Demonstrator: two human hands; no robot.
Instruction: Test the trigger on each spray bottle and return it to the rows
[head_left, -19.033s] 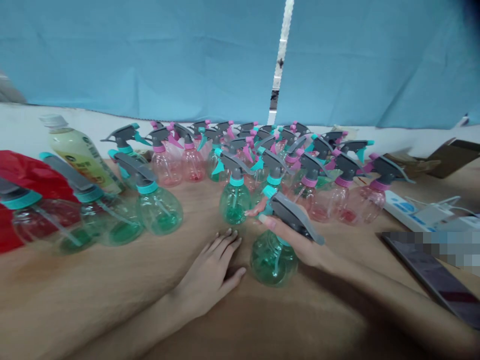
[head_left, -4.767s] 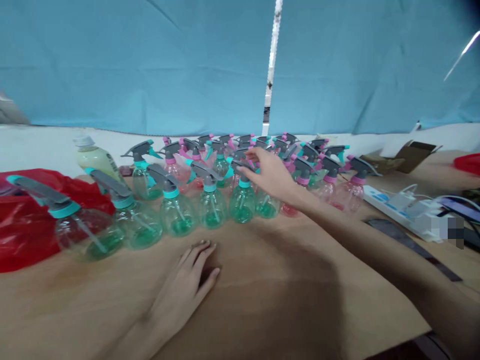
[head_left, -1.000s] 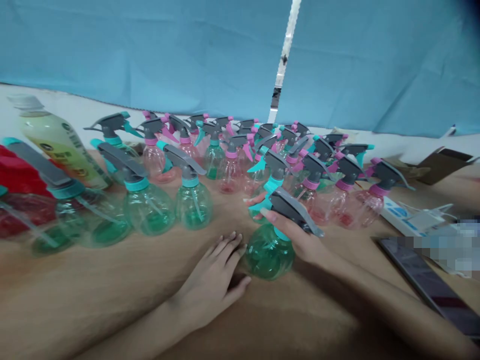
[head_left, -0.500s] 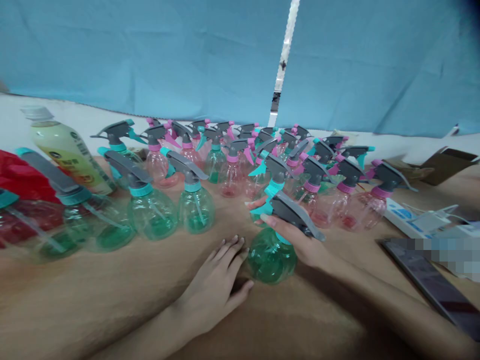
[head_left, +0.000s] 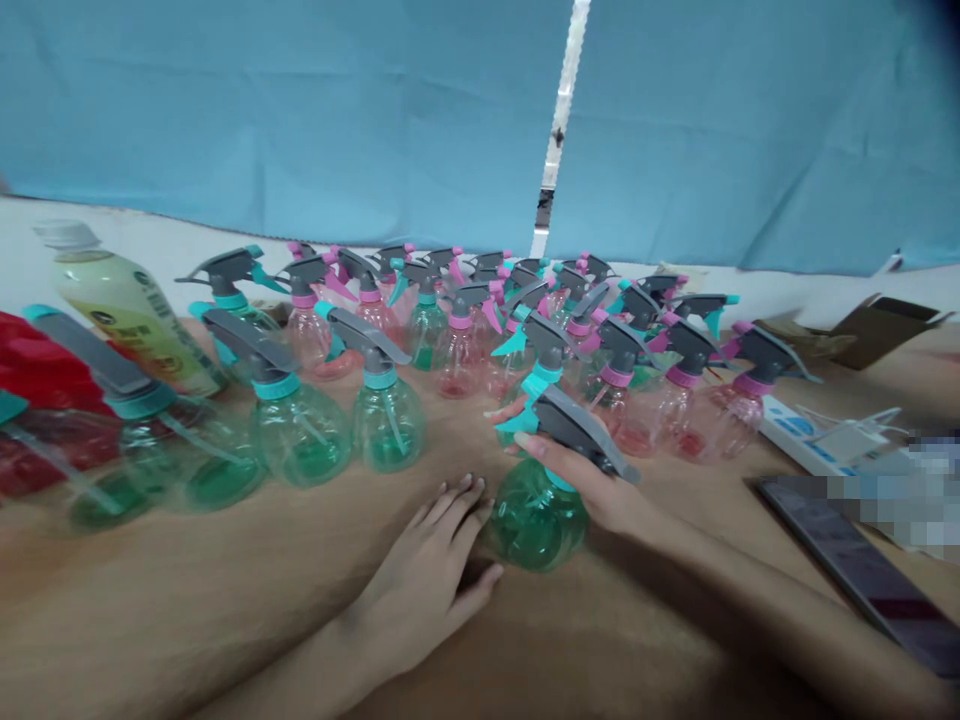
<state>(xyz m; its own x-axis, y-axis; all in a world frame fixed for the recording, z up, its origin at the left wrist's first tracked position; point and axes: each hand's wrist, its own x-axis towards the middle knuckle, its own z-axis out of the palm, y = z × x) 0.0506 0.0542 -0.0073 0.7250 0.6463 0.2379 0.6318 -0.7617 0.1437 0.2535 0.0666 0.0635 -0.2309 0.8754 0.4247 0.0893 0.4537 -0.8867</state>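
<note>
A clear green spray bottle [head_left: 538,515] with a grey and turquoise trigger head is at the middle front. My right hand [head_left: 581,475] is closed around its neck, under the grey head, with fingers by the turquoise trigger. On the wooden table [head_left: 285,600], just left of that bottle, my left hand [head_left: 435,555] lies flat with its fingers stretched out. Its fingertips come close to the bottle's side; whether they touch it I cannot tell. Another green spray bottle [head_left: 388,425] stands beyond my left hand. Behind the held bottle, a pink spray bottle [head_left: 679,415] stands in a crowd of similar ones.
More green spray bottles [head_left: 300,440] line the left side. A drink bottle [head_left: 135,310] and a red bag [head_left: 45,370] are at the far left. On the right are a dark phone-like slab [head_left: 847,560], a white power strip [head_left: 806,430] and an open cardboard box [head_left: 885,325]. A blue cloth [head_left: 337,120] hangs behind.
The whole view has shifted slightly, so things sit a little farther left. Both hands keep their places, and the right hand's hold on the spray bottle is the same.
</note>
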